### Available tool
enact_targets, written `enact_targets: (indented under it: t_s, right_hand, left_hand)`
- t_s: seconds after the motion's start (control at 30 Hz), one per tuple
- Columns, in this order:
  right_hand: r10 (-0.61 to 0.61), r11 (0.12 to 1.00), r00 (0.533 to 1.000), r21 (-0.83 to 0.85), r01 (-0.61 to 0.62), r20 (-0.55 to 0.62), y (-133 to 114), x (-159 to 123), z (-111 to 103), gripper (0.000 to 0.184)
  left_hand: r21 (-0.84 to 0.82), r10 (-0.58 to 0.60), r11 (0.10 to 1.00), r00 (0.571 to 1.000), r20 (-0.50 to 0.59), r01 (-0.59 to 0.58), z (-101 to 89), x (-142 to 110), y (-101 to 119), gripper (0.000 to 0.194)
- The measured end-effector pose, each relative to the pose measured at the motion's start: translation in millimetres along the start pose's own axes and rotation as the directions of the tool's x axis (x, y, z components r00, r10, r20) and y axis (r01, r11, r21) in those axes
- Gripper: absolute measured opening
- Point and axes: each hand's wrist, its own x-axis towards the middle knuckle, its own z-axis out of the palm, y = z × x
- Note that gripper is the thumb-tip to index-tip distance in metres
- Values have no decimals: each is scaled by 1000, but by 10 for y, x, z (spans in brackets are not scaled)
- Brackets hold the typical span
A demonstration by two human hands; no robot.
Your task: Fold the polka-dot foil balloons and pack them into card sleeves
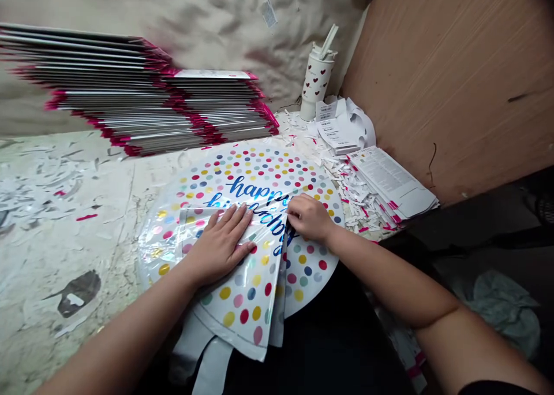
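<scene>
A partly folded, polka-dotted foil balloon [262, 302] with blue lettering lies on top of flat round balloons [255, 167] of the same print, the nearest reading "happy birthday". My left hand [220, 245] rests flat on the folded balloon, fingers stretched out. At the fold's right edge, my right hand [312, 217] is closed in a pinch on the balloon's foil. A pale tail [214, 363] hangs over the table's front edge below the folded part.
Leaning stacks of flat, pink-edged packets [151, 103] stand at the back left. A heart-patterned tumbler [318, 80], a roll of labels [344, 126] and printed sheets [392, 181] sit at the right. Paper scraps [43, 181] litter the table [116, 222]. A brown board [467, 83] borders the right side.
</scene>
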Motion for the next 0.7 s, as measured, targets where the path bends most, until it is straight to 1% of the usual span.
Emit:
enact_targets:
  t_s: [0.07, 0.1, 0.13, 0.17, 0.2, 0.27, 0.3, 0.37, 0.4, 0.43, 0.47, 0.5, 0.53, 0.57, 0.6, 0.63, 0.67, 0.7]
  right_hand:
    - [101, 994, 994, -25, -102, -41, 6, -106, -110, 10]
    - [167, 985, 985, -35, -168, -37, -7, -186, -178, 9]
    - [233, 971, 972, -46, -234, -9, -37, -276, -240, 13]
    - [290, 956, 956, -59, -287, 38, -86, -365, -287, 20]
    - [328, 944, 940, -72, -322, 96, -153, -447, -310, 27]
    - [342, 939, 921, -94, -330, 186, -319, -567, -281, 33]
    - [332, 943, 923, -98, -318, 196, -403, -602, -236, 33]
    - [291, 956, 946, -93, -280, 144, -530, -629, -120, 33]
    - [239, 969, 966, -88, -230, 101, -563, -630, -66, 35]
    - [147, 987, 987, -82, -142, 60, -573, -628, -24, 38]
    - [19, 997, 999, -76, -16, 34, -563, -626, 4, 38]
    - [-134, 989, 991, -66, 136, 31, -535, -628, 20, 36]
    - [-286, 956, 957, -49, 288, 49, -496, -633, 26, 32]
    - [-416, 908, 906, -19, 419, 80, -452, -643, 23, 29]
    - [-512, 858, 851, 28, 513, 114, -408, -656, 16, 28]
    - [-573, 819, 807, 88, 566, 143, -370, -671, 5, 27]
    - [-602, 798, 782, 155, 582, 162, -339, -683, -10, 26]
    - [-596, 799, 785, 220, 560, 168, -317, -690, -28, 26]
  left_hand:
    - [-4, -47, 999, 999, 13, 47, -15, 17, 23, 66]
    - [-5, -56, 998, 998, -1, 56, -31, 41, 41, 66]
    - [-7, -37, 999, 999, -25, 37, -51, 77, 66, 64]
    - [-7, 16, 1000, 999, -49, -16, -73, 127, 99, 61]
    - [-7, 93, 996, 993, -68, -93, -93, 187, 138, 57]
    - [-15, 244, 969, 968, -65, -245, -110, 321, 224, 52]
    - [-28, 285, 958, 957, -48, -287, -103, 384, 263, 52]
    - [-48, 283, 958, 959, -31, -284, -59, 478, 320, 54]
    - [-51, 264, 963, 964, -32, -265, -29, 507, 335, 55]
    - [-50, 249, 967, 968, -35, -251, 0, 525, 343, 56]
    - [-47, 242, 969, 969, -40, -244, 25, 537, 346, 56]
    - [-42, 239, 970, 970, -43, -240, 41, 544, 349, 56]
    - [-37, 235, 971, 971, -45, -236, 46, 550, 354, 56]
    - [-33, 230, 972, 972, -44, -232, 41, 552, 362, 56]
    - [-30, 224, 974, 974, -43, -225, 27, 550, 372, 56]
    - [-28, 217, 975, 975, -43, -218, 7, 536, 381, 55]
    - [-26, 211, 977, 977, -41, -212, -14, 506, 385, 54]
    - [-26, 209, 977, 977, -36, -210, -32, 453, 377, 54]
